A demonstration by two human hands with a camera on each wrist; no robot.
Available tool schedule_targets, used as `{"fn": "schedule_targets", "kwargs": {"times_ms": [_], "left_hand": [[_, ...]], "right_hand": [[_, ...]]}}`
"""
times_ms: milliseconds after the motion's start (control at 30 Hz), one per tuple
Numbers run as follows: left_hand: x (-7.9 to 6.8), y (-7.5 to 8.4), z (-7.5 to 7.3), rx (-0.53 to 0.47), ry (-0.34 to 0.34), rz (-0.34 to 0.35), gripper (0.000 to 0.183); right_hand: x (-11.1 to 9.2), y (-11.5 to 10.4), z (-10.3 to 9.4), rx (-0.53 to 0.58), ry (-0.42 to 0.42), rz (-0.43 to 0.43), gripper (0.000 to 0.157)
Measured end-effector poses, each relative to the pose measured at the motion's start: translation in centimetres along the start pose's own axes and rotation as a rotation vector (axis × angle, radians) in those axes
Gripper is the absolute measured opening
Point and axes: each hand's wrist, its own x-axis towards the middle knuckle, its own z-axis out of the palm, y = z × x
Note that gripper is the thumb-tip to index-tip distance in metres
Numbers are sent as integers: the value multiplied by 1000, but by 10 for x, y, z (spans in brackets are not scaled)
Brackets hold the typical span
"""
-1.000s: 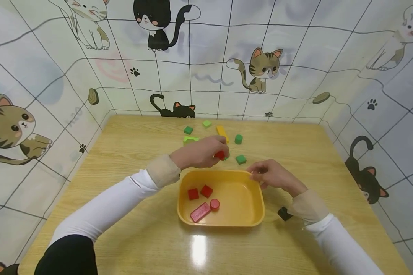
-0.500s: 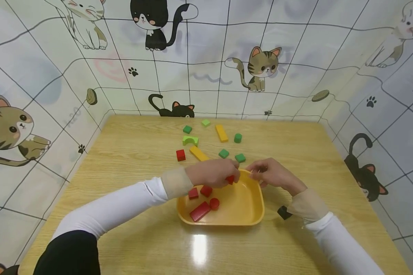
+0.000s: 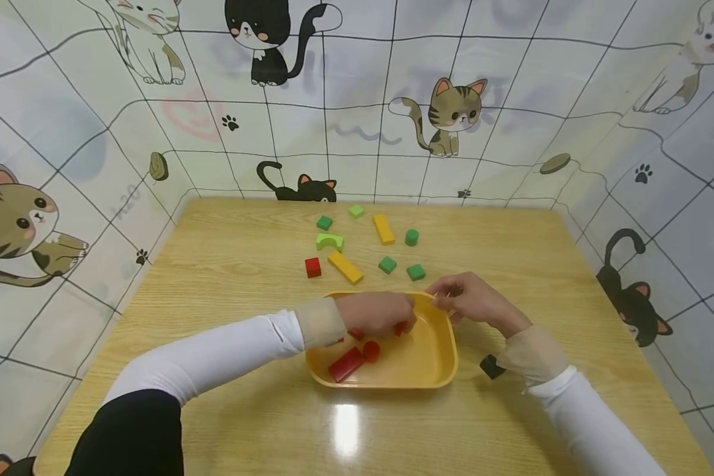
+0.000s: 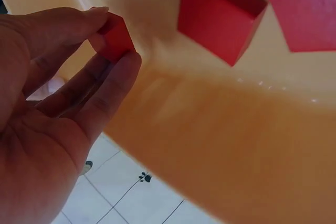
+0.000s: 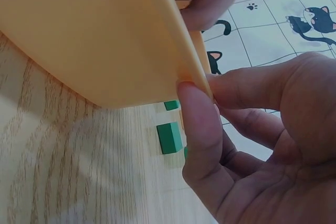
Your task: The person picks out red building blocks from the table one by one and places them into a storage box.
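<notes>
Inside the yellow plastic bin, my left hand pinches a small red block between thumb and fingers, just over the bin's floor. A red rectangular block and a red cylinder lie below that hand in the head view. The left wrist view also shows a red cube in the bin; in the head view my hand partly covers it. My right hand pinches the bin's rim at its far right corner, thumb outside and fingers over the edge.
Behind the bin lie a red cube, yellow bars, a light green arch, a green cylinder and several green blocks. A black block sits right of the bin, near my right wrist.
My left hand has carried the small red block from among the blocks behind the bin, toward me and down into the bin. My right hand stays on the rim.
</notes>
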Motion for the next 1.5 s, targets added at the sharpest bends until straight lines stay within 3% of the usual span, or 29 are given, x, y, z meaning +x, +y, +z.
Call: {"fn": "schedule_targets", "kwargs": {"times_ms": [233, 800, 933, 1067, 1200, 1333, 1500], "left_hand": [[2, -3, 11, 42, -14, 24, 13], [7, -4, 17, 136, 28, 52, 11], [4, -2, 14, 136, -2, 32, 12], [2, -2, 11, 59, -12, 1, 29], [0, -2, 5, 32, 41, 17, 45], [-3, -2, -5, 66, 110, 59, 57], [-8, -6, -14, 21, 173, 55, 68]], "right_hand": [[1, 3, 2, -1, -5, 6, 25], [0, 0, 1, 2, 4, 5, 27], [1, 1, 1, 3, 4, 8, 27], [1, 1, 1, 5, 2, 17, 25], [0, 0, 2, -2, -2, 24, 25], [-1, -1, 1, 0, -8, 18, 27], [-1, -1, 0, 14, -14, 12, 26]]}}
